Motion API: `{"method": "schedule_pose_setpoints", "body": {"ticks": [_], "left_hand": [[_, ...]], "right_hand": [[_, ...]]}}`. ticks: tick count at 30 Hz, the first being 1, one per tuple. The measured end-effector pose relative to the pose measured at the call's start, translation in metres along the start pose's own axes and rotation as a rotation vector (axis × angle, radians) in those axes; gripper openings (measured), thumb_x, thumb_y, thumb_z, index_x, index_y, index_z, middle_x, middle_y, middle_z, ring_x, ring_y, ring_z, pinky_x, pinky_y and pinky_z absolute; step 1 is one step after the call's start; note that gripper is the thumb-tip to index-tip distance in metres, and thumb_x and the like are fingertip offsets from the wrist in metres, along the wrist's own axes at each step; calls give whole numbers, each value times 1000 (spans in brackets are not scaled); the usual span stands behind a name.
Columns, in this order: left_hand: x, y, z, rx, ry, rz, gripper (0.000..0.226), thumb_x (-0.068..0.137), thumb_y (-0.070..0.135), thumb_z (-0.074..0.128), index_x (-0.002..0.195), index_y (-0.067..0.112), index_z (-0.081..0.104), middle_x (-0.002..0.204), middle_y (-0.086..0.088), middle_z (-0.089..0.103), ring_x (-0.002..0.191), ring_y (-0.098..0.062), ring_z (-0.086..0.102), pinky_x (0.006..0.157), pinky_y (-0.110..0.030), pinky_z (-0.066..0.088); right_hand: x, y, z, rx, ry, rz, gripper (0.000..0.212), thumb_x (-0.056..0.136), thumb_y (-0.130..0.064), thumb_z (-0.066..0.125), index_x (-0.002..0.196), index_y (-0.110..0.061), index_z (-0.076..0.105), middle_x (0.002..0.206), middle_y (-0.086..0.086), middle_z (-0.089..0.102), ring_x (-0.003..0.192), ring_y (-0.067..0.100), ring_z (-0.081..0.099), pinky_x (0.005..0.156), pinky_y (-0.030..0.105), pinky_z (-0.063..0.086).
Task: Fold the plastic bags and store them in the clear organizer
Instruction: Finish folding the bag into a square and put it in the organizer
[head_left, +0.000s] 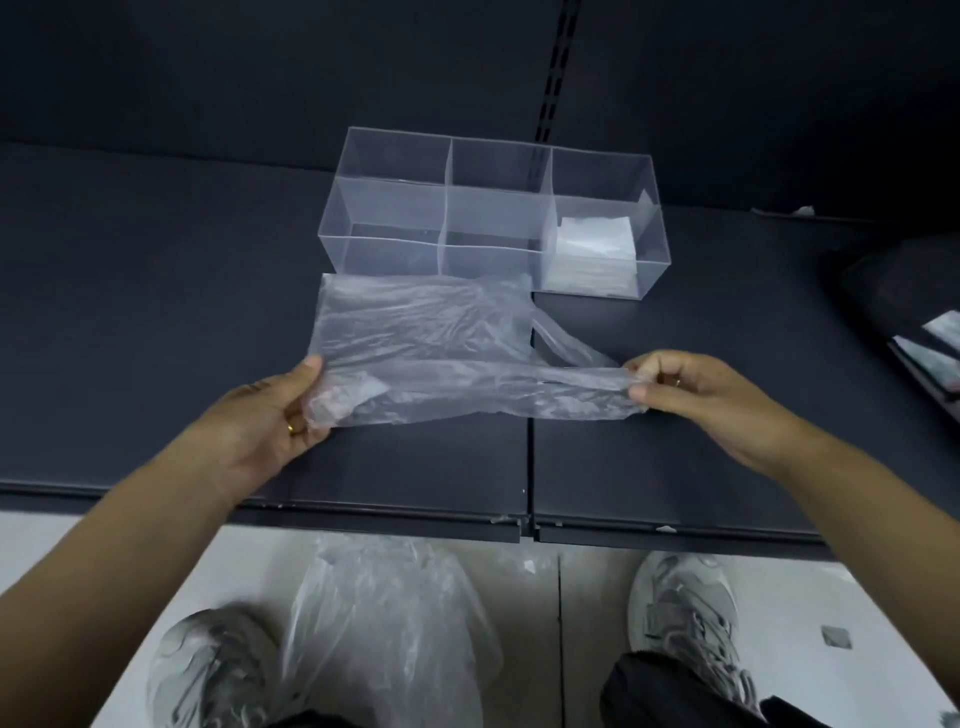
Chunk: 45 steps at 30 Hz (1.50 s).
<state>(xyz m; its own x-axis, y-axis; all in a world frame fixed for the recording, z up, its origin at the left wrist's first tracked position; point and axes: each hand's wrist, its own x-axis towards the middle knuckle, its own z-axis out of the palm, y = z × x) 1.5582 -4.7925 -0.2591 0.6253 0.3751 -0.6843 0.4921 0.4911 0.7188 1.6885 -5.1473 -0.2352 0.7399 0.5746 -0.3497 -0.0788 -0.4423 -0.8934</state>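
1. One dark shelf (156, 312) is carrying the work.
2. One clear organizer (389, 218) with six compartments is sitting at the back, and one stack of folded bags (592, 254) is filling its near right compartment.
3. One plastic bag (415, 332) is lying just in front of it.
4. The left hand (270, 410) is pinching the bag's left end, and the right hand (691, 384) is pinching its right end.
5. One loose bag (384, 623) is lying on the floor between the left shoe (208, 670) and right shoe (685, 623).
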Motion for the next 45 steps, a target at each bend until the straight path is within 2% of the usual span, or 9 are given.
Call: {"method": "schedule_pose_setpoints", "body": {"ticks": [6,13,24,29,33,36,39,41,45], "left_hand": [[-10,-18,-10,76,-212,-61,41,68,35,70,104,13,67,103,-6,73,86,-16,72,62,-25,57],[-22,-34,-7,192,-192,7,49,59,12,74,107,11,65,96,-7,75,87,-17,72,60,-17,55],[-26,-38,-4,341,-83,44,33,49,31,80,80,19,75,65,-3,66,50,-4,56,48,-13,48],[-40,-48,4,402,-69,29,8,73,17,76,74,10,72,51,-1,58,41,-4,49,41,-13,42],[-49,-52,8,492,-57,10,11,81,15,73,75,5,71,54,-4,63,42,-7,54,40,-16,43],[-56,-47,5,692,-100,29,14,83,17,72,74,7,70,56,-6,66,43,-12,58,40,-19,44],[-53,-44,7,1039,79,403,20,85,23,70,68,15,63,56,1,64,47,-10,59,46,-11,41],[-50,-41,23,1140,187,841,11,90,18,63,80,16,65,78,4,65,69,-14,61,67,-18,47],[-30,-52,64,1329,-22,1085,40,99,17,39,134,2,52,140,-17,50,131,-30,44,114,-35,26]], "right_hand": [[-10,7,-5,153,46,85,41,81,-44,56,110,-16,62,106,1,62,91,11,62,78,24,53],[-13,25,8,223,285,212,20,91,-3,59,109,-10,61,78,3,61,68,12,59,60,19,51],[-32,48,3,140,641,190,14,84,-5,69,96,-9,63,54,-2,59,45,4,51,45,14,42],[-53,59,3,-105,725,203,10,83,-11,71,87,-16,65,63,4,63,41,3,51,44,9,42],[-67,55,5,-318,737,247,11,86,-12,69,92,-18,64,80,0,66,61,4,60,53,6,44],[-74,44,4,-605,647,335,20,87,-9,65,106,-14,63,95,7,64,88,28,62,71,28,47],[-67,23,2,-1104,545,391,42,81,-10,69,122,-7,59,120,21,49,105,45,51,87,51,42],[-50,2,12,-1133,604,182,44,78,-5,70,120,-2,61,129,25,47,111,48,48,92,54,41],[4,-35,81,-901,390,-258,42,90,-2,56,131,-5,54,147,19,40,134,35,38,115,30,19]]}}
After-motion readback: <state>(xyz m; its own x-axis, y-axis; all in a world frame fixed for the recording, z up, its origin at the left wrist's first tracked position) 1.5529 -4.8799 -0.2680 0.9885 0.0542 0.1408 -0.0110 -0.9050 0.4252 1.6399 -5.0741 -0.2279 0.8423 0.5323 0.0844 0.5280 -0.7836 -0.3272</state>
